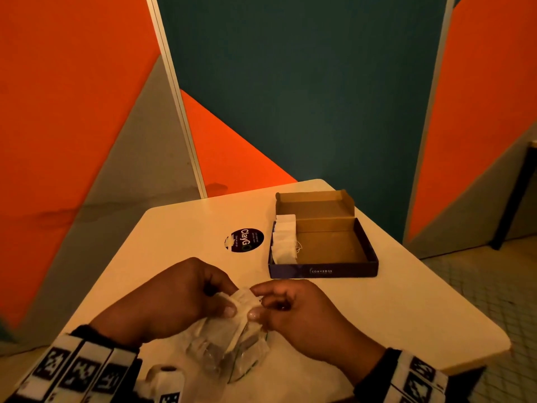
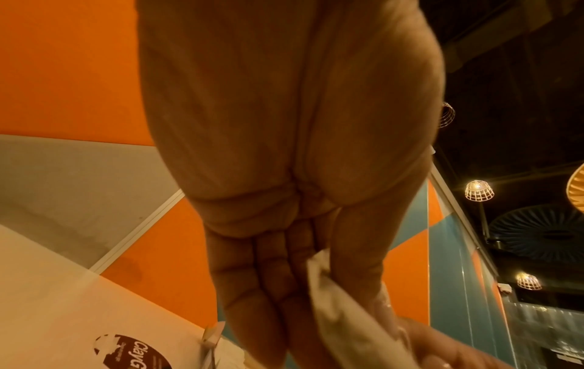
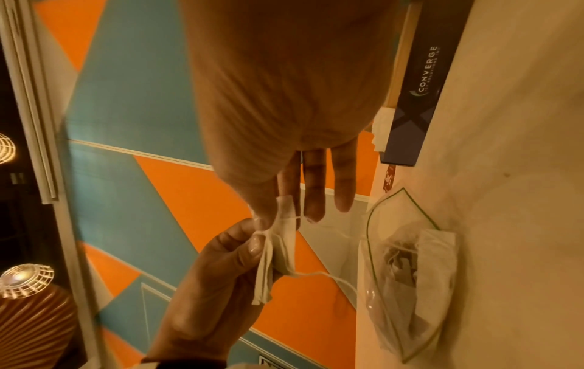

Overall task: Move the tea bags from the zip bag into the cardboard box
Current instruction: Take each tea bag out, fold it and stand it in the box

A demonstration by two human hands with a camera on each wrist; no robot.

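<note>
Both hands, left hand (image 1: 174, 298) and right hand (image 1: 293, 303), pinch tea bag (image 1: 242, 301) | string (image 3: 328, 276) seemingly trails into zip bag (image 3: 411, 274) | risk: snag drags others out short of cardboard box (image 1: 324, 270)

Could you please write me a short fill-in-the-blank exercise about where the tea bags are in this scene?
1. Both hands pinch one tea bag above the ____.
2. The cardboard box stands with its lid ____.
3. The tea bags in the box lie along its ____ side.

Missing words: zip bag; open; left
</note>
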